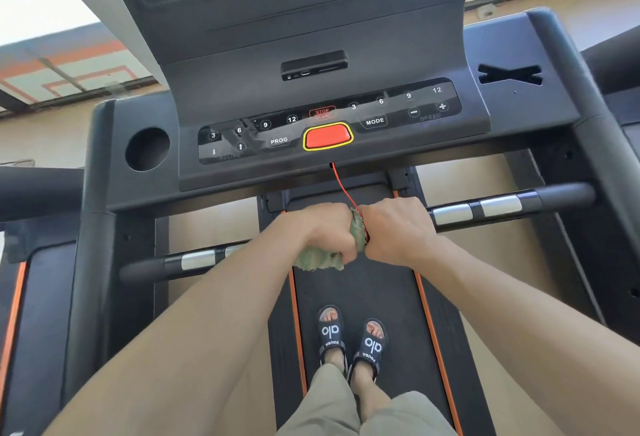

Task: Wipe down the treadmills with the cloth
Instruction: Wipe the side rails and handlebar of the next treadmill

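The fingers of the left hand [327,233] curl tight around the green cloth [322,257]; the right hand [394,231] grips its other end, apparently wringing or bunching it. Both hover above the treadmill [346,165] belt, below the console, ready for wiping.

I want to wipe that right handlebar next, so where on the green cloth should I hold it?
Hold the cloth by the bunched middle, already gripped by the left hand, coming from above. The loose end hanging below the fist can then wrap over the round right handlebar.
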Motion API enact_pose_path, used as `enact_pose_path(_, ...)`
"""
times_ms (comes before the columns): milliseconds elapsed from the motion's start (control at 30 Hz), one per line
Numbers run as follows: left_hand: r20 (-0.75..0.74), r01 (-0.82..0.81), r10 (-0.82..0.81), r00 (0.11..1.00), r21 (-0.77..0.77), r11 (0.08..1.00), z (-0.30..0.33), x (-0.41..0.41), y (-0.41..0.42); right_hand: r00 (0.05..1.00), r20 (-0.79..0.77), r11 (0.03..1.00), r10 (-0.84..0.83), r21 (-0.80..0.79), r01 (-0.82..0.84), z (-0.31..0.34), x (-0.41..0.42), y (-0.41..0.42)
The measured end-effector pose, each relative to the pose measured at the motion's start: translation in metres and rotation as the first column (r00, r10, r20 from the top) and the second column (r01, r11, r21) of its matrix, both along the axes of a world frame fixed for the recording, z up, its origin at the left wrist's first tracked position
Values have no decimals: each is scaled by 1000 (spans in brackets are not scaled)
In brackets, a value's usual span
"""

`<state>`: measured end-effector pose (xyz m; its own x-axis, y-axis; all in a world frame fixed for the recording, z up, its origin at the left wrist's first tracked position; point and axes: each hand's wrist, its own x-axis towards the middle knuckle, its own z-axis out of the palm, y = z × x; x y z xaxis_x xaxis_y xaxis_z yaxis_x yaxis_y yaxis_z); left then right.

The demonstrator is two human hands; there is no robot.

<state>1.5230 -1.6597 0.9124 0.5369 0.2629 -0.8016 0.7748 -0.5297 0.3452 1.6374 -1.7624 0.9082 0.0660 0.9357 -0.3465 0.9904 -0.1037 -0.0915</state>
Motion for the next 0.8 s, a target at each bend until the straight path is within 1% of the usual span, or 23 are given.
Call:
enact_pose_path(67, -24, -7, 4, 1000, -99, 995, -6, 0, 5, 1000, -5, 1000, -1, -9, 1, 0, -1, -2)
enact_pose_path(167, -62, -1, -11, 998, -183, 983, -9, 3, 12, 1000, -14, 1000, -19, -18, 19, 1, 0, -1)
enact_pose_path(233, -45, -29, 20, 999, -210, 977, -9, 3, 13, 999, -24, 999, -30, -23, 30, 3, 0, -1)
enact_pose_path(267, -7, -35, 35, 999, -187, 982, -8, 1, 10, 999, -24, 999, -32, -26, 31, 2, 0, -1)
enact_pose_path(300, 48, -24, 29, 998, -109, 994, -6, -2, 4, 999, -21, 999, -35, -28, 34, 2, -1, -1)
enact_pose_path(333, 115, 11, -14, 993, 27, 1000, -6, -7, -4, 999, -19, 999, -40, -29, 40, 1, -1, -1)
enact_pose_path(367, 176, 68, -107, 979, 214, 974, -8, -12, -12, 999, -17, 999, -46, -25, 45, 1, -1, -1)
enact_pose_path(400, 208, 121, -218, 953, 399, 909, -10, -18, -18, 999, -16, 999, -48, -18, 47, 1, -1, -1)
enact_pose_path(433, 218, 151, -308, 926, 533, 833, -13, -25, -23, 999, -15, 999, -45, -9, 45, 2, 0, 0)
enact_pose_path(467, 219, 174, -382, 898, 620, 765, -19, -31, -24, 999, -22, 999, -41, 1, 41, 2, 1, 1)
enact_pose_path(533, 185, 252, -523, 832, 715, 652, -26, -37, -18, 998, -55, 999, -36, 4, 36, 4, 1, 1)
enact_pose_path(567, 171, 296, -587, 792, 733, 613, -28, -39, -14, 998, -64, 1000, -29, 4, 29, 4, 1, 0)
enact_pose_path(600, 173, 323, -628, 759, 737, 594, -28, -41, -10, 998, -66, 1000, -20, 14, 21, 3, 2, 0)
enact_pose_path(633, 166, 347, -650, 741, 734, 583, -28, -42, -7, 998, -68, 1000, -10, 29, 12, 1, 3, 0)
enact_pose_path(733, 210, 322, -683, 700, 760, 564, -29, -47, -3, 994, -107, 998, 29, 61, -23, -3, 8, -10)
enact_pose_path(800, 233, 290, -666, 708, 765, 575, -19, -52, -8, 991, -114, 993, 74, 98, -63, -3, 12, -18)
